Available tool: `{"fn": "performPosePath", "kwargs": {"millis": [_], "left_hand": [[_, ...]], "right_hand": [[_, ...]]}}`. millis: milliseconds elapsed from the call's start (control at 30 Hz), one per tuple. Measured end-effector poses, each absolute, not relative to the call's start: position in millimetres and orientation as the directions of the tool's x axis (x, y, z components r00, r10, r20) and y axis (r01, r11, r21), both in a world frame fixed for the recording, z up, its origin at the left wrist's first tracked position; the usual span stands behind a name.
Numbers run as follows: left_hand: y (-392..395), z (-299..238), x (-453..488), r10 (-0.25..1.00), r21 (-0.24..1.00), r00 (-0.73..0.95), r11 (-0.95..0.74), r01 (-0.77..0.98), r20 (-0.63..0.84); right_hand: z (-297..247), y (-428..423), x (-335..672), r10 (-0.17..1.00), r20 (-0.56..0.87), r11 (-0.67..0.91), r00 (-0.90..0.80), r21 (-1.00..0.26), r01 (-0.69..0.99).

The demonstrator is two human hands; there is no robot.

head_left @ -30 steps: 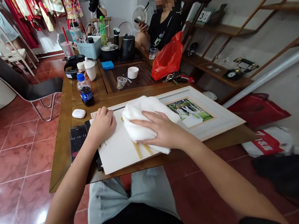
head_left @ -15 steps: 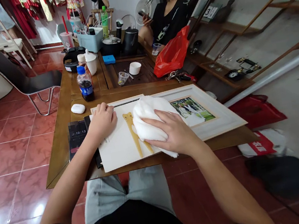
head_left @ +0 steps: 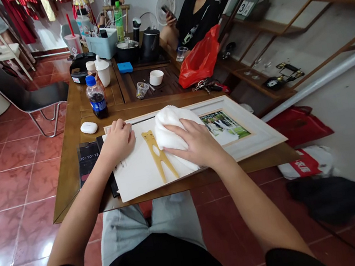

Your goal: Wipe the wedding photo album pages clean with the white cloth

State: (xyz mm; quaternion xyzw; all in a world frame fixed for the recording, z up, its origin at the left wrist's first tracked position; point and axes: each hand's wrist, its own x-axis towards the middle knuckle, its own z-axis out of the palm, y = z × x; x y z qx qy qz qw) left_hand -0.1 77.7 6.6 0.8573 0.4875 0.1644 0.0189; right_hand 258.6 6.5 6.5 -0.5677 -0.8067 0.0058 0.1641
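A dark wooden tabletop (head_left: pixel 94 119) stands on glossy red floor tiles (head_left: pixel 12 189). Near its front edge lies a white picture frame (head_left: pixel 260 134), long axis running left to right, with a white sheet (head_left: pixel 139 172) over its left part. On the sheet, a yellow cat-shaped cutout (head_left: pixel 158 154) runs front to back, head toward the far edge. The left hand (head_left: pixel 117 141) rests on the sheet, holding nothing, while the right hand (head_left: pixel 189 142) clasps a white cloth (head_left: pixel 175 133) against the frame, just beside the cutout

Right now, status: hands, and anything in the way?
Left hand on white sheet. Right hand pressing white towel at edge of white-framed photo. Yellow cut-out beside towel. Cola bottle beyond, apart from hands.
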Motion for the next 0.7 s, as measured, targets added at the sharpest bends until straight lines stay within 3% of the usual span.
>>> {"fn": "performPosePath", "kwargs": {"millis": [433,700], "left_hand": [[76.2,4.7,1.6,0.864,0.236,0.422,-0.486,0.841,0.275],[76.9,7.0,-0.4,0.844,0.185,0.462,-0.517,0.835,0.272]], "right_hand": [[-4.8,-40.8,271.5,0.867,0.320,0.441,-0.381,-0.137,0.887],[5.5,-11.2,263.9,0.906,0.229,0.396,-0.357,-0.156,0.905]]}}
